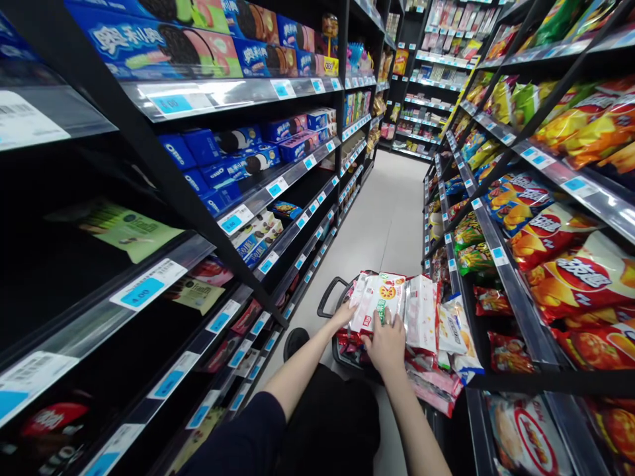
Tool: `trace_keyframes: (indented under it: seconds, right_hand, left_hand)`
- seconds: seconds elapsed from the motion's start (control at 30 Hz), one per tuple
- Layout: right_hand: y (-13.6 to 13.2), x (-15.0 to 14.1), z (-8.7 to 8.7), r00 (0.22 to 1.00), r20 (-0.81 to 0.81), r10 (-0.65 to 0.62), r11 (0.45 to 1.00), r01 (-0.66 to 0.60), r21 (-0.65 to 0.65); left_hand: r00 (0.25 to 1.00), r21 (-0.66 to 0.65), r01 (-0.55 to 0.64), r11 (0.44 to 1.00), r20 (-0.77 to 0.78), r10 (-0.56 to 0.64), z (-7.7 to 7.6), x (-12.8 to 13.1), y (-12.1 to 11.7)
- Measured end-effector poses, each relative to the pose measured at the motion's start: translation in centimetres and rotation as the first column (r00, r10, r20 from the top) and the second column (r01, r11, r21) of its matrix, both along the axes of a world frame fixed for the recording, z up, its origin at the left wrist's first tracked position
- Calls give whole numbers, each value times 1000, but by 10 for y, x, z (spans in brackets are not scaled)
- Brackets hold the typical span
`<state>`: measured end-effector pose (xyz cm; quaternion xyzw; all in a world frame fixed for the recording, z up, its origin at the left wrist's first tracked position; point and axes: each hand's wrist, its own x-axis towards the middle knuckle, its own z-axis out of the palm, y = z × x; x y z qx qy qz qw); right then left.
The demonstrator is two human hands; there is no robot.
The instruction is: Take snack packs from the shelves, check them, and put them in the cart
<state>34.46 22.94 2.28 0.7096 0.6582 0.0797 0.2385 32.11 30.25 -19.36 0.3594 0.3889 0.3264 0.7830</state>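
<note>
Low in the aisle stands a black shopping basket (342, 354) piled with snack packets. A stack of white and red packets (380, 297) rests on top of the pile. My left hand (343, 316) grips the stack's left edge with curled fingers. My right hand (385, 342) lies against the stack's front, fingers closed over its lower edge. More white packets (421, 311) lean beside the stack on the right.
Black shelves line both sides of the narrow aisle. On the left are blue biscuit boxes (225, 175) and price tags (149, 284). On the right hang bags of crisps (575, 277). The grey floor (384, 211) runs on to more shelves at the far end.
</note>
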Motion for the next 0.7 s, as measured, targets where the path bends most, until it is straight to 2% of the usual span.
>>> trace_keyframes:
  seconds: [0.1, 0.3, 0.4, 0.53, 0.7]
  right_hand:
    - [14, -3, -19, 989, 86, -117, 989, 124, -78]
    - [10, -2, -35, 966, 114, -231, 972, 224, 76]
    - [10, -5, -37, 962, 119, -246, 967, 236, 94]
    - [11, -9, -33, 968, 118, -220, 975, 215, 56]
    - [10, -7, -25, 947, 117, -299, 954, 294, 52]
  left_hand:
    - [1000, 38, 2, 999, 31, -3, 4, -3, -3]
    - [997, 22, 20, 1000, 71, -22, 9, -2, -2]
    - [996, -13, 34, 999, 81, -33, 9, -3, 2]
    - [995, -65, 32, 997, 92, -26, 7, -4, 2]
    - [993, -127, 21, 992, 117, -6, 0, -3, -5]
